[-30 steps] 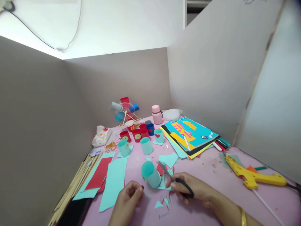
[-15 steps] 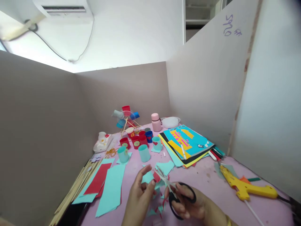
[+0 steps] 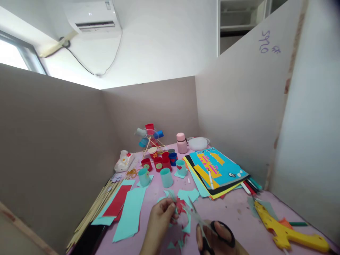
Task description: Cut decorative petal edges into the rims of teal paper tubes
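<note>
**Grey panels (image 3: 151, 101) enclosed a pink table (image 3: 239, 219): some cups decorated, snipping unfinished**

Along the table's left edge lay bamboo sticks (image 3: 94, 209), then a red sheet (image 3: 118, 202) and a teal sheet (image 3: 130, 212), apparently stock not yet used. Next, a flowered teal cup (image 3: 144, 177) stood on a teal piece, looking finished. Toward the far edge, a cup-bearing wheel (image 3: 149, 128) stood assembled, with flower-fronted red cups (image 3: 158, 165) in front of it.

Near the front edge, the left hand (image 3: 162, 214) had thumb and fingers drawn in close; blur left it unclear whether they pinched any paper. Beyond it stood a plain teal cup (image 3: 166, 178), seemingly awaiting decoration; to its right, a teal cup with a red heart (image 3: 181, 167) looked complete. Between the hands lay a red scrap (image 3: 180, 205) and teal offcuts (image 3: 189, 194), suggesting that shapes were being trimmed.

The right hand (image 3: 220, 244) was wrapped through the handles of scissors (image 3: 199, 220), blades parted. Farther right, a stack of craft paper (image 3: 228, 166) and, by the right edge, a yellow glue gun (image 3: 288, 235) lay unused.
</note>
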Tool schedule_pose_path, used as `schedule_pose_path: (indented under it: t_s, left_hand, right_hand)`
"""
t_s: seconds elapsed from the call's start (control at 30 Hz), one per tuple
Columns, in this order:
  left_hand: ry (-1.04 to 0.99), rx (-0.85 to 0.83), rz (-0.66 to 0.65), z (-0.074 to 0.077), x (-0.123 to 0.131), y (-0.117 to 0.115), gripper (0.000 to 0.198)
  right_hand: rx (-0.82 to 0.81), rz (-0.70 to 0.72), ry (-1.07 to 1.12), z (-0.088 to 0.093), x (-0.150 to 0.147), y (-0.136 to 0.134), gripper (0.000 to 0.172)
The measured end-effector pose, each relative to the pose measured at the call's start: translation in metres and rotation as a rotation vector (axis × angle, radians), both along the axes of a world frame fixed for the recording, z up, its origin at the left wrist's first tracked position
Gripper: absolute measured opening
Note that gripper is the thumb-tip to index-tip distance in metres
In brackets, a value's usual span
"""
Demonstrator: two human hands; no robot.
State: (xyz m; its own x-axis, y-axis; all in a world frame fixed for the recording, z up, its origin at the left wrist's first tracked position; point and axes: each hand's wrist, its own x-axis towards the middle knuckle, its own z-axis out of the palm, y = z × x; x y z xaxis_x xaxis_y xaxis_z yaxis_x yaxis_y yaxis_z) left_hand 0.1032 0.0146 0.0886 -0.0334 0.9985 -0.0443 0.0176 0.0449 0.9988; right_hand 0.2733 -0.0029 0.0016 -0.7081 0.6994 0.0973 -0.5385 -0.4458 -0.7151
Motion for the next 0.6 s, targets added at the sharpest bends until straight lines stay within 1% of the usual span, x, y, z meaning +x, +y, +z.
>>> schedule_pose_path:
  t_s: [0.1,0.17,0.23,0.3,0.37,0.43,0.5,0.6]
  left_hand:
    - [-0.145,-0.039,0.047,0.010,-0.011,0.001,0.019]
    - [-0.256,-0.056,0.076,0.017,-0.016,0.001,0.027]
    - [-0.363,-0.067,0.097,0.024,-0.019,0.002,0.035]
    - [-0.454,-0.078,0.099,0.029,-0.018,0.003,0.041]
    - [-0.519,-0.094,0.078,0.030,-0.015,0.003,0.045]
    - [-0.555,-0.101,0.040,0.028,-0.009,0.003,0.043]
    - [-0.564,-0.084,-0.002,0.025,-0.002,0.001,0.037]
    - [-0.538,-0.032,-0.070,0.019,0.005,-0.002,0.027]
  right_hand:
    - [-0.009,-0.156,-0.024,0.006,-0.002,0.008,0.064]
    - [-0.028,-0.333,-0.052,0.009,-0.008,0.015,0.052]
    - [-0.039,-0.466,-0.091,0.009,-0.016,0.019,0.045]
    - [-0.018,-0.562,-0.150,0.007,-0.023,0.020,0.049]
    - [0.049,-0.673,-0.230,0.003,-0.030,0.018,0.058]
    - [0.124,-0.823,-0.295,0.000,-0.037,0.014,0.065]
    - [0.153,-0.961,-0.309,-0.002,-0.044,0.011,0.066]
    - [0.136,-1.128,-0.317,-0.001,-0.049,0.011,0.064]
